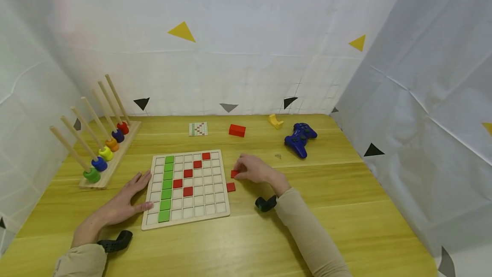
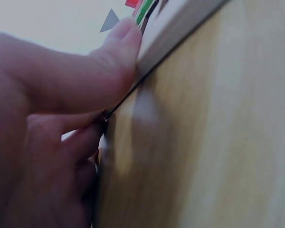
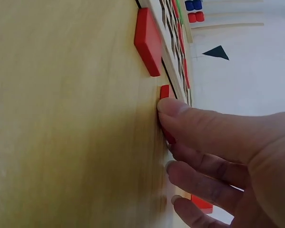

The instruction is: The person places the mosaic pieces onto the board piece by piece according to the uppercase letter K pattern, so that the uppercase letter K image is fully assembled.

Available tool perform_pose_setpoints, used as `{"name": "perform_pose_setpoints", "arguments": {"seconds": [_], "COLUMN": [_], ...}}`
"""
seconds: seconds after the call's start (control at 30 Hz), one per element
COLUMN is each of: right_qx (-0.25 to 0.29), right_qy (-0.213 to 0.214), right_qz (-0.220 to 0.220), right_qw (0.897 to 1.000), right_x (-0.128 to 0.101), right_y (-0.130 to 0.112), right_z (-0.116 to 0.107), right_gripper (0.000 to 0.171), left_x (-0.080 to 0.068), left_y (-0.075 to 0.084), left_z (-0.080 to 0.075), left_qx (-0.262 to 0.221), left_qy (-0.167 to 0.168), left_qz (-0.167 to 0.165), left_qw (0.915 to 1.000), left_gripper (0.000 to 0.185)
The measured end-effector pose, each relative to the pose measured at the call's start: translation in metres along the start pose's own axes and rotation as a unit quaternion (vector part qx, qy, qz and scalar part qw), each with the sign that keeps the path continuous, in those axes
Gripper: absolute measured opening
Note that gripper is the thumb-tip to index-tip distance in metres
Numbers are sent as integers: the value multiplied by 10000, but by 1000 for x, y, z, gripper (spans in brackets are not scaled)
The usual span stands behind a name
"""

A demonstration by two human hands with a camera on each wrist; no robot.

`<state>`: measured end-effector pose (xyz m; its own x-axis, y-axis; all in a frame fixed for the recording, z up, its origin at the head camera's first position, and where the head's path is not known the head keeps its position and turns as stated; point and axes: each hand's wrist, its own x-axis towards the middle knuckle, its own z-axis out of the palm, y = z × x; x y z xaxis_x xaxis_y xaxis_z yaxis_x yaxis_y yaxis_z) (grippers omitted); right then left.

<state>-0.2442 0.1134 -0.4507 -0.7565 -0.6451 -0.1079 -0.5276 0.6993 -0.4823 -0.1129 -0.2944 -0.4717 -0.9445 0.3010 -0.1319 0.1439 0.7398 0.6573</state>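
A wooden grid board [image 1: 224, 214] lies on the table, with a column of green tiles [image 1: 167, 194] and several red tiles [image 1: 188, 173] set in its squares. My left hand [image 1: 122, 202] rests at the board's left side, fingers extended and thumb on the rim. To the right of the board, my right hand [image 1: 255, 169] pinches a red tile [image 3: 165, 128] by its edges, low at the tabletop. Part of that tile is hidden behind the thumb. A second loose red tile [image 1: 231, 187] lies flat beside the board's right edge.
Along the left stands a wooden peg rack [image 1: 115, 157] with coloured beads. Behind the board lie a small pattern card [image 1: 198, 129], a red block [image 1: 237, 130] and a yellow curved piece [image 1: 275, 121]. A blue game controller [image 1: 300, 140] lies at the back right.
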Motion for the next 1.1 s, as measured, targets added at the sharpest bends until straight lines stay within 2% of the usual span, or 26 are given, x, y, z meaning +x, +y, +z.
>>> {"name": "perform_pose_setpoints", "arguments": {"seconds": [0.27, 0.4, 0.53, 0.7, 0.9, 1.1], "right_qx": [125, 264, 295, -131, -481, -829], "right_qy": [82, 132, -11, -278, -648, -512], "right_qz": [-462, -803, -1034, -1120, -1254, -1578], "right_qw": [9988, 9963, 9942, 9932, 9888, 9827], "right_x": [-6, -8, -9, -8, -3, 3], "right_y": [-10, -26, -45, -65, -81, -90], "right_z": [-9, -15, -14, -2, 23, 45], "right_gripper": [20, 22, 23, 23, 23, 20], "left_x": [-3, -4, -3, -1, -1, 0], "left_y": [-1, -1, 1, 1, 1, 1], "left_z": [1, 0, 0, -1, -1, -1], "left_qx": [35, 29, 43, 62, 49, 91], "left_qy": [0, 19, 20, 19, 1, -15], "left_qz": [-53, -17, 5, 23, -32, -78], "left_qw": [10000, 10000, 10000, 10000, 10000, 9999], "left_gripper": [97, 96, 95, 95, 96, 97]}}
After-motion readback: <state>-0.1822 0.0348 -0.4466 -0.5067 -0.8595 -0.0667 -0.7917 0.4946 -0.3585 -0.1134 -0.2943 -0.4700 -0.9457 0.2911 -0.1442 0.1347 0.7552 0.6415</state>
